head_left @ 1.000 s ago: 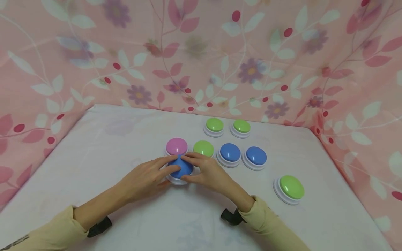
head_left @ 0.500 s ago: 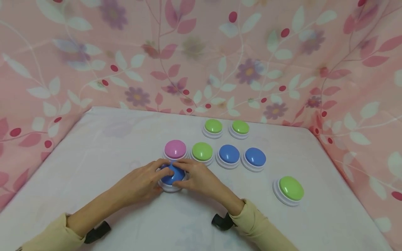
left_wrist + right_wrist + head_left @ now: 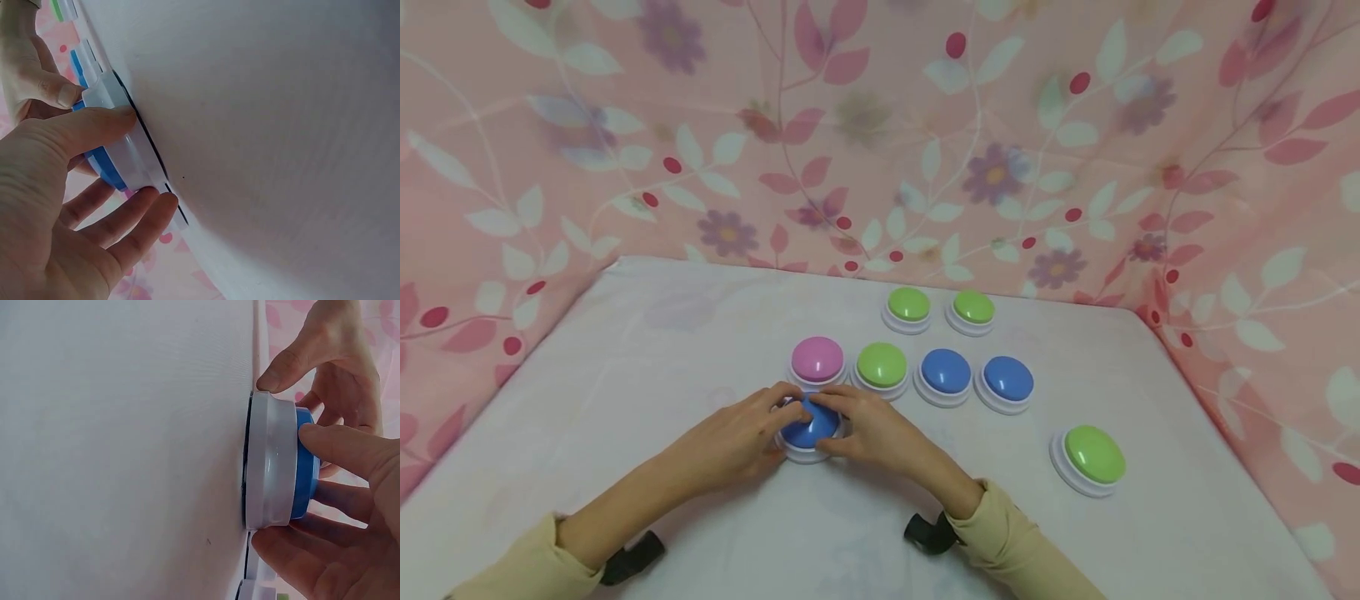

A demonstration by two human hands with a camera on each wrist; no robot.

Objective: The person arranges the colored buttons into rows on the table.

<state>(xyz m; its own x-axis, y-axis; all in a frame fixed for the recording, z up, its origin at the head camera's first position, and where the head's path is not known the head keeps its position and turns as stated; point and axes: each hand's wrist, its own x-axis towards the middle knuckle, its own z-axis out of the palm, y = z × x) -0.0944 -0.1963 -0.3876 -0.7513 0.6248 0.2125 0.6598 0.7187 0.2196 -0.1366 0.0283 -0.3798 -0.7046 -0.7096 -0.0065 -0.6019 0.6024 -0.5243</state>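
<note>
A blue dome-topped push button [image 3: 811,429] on a round white base sits on the white cloth, between the two hands. The left hand [image 3: 730,437] holds it from the left; in the left wrist view its thumb presses on the white base [image 3: 134,153] and its fingers curl round the side. From the right, the right hand [image 3: 876,425] grips the same button, its thumb on the blue dome [image 3: 304,462] in the right wrist view. Just behind stands a pink button [image 3: 817,358], close to the blue one; whether they touch is hidden by fingers.
Right of the pink button, a green button [image 3: 882,364] and two blue buttons, one [image 3: 946,371] beside the other [image 3: 1008,379], continue a row. Two green buttons, left [image 3: 909,304] and right [image 3: 973,307], stand behind. Another green button [image 3: 1094,454] lies apart at right. Floral fabric [image 3: 880,150] hangs behind.
Both hands have shifted the blue button left and slightly nearer the person, uncovering more of the green button behind. Over the last half second they have hardly moved.
</note>
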